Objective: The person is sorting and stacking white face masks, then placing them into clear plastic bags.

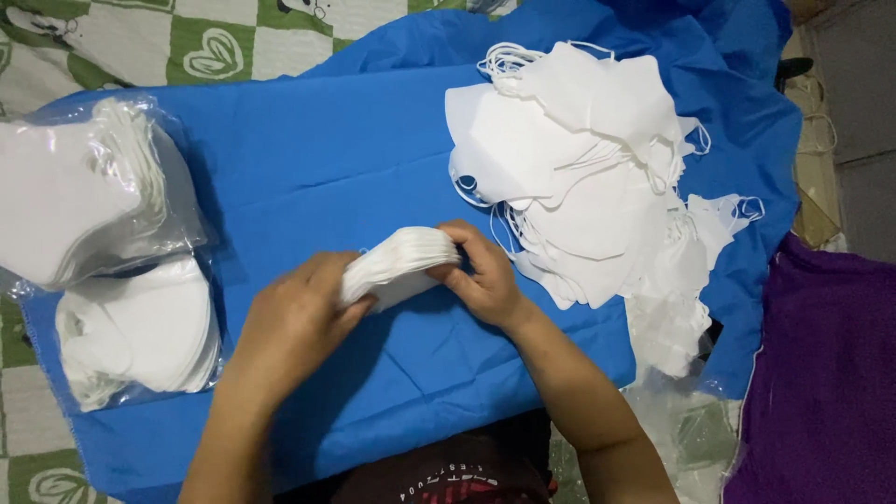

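Observation:
A small stack of white folded face masks (401, 264) is pinched between both my hands over a blue cloth (327, 159). My left hand (294, 322) grips the stack's near left end. My right hand (481, 275) closes on its right end with fingers curled over the top. A loose heap of white masks (583, 177) with ear loops lies just right of my right hand.
Two clear plastic bags packed with white masks lie at the left, the upper bag (79, 191) and the lower bag (140, 331). A green and white checked sheet (215, 42) lies under the blue cloth. A purple cloth (826, 373) is at the right edge.

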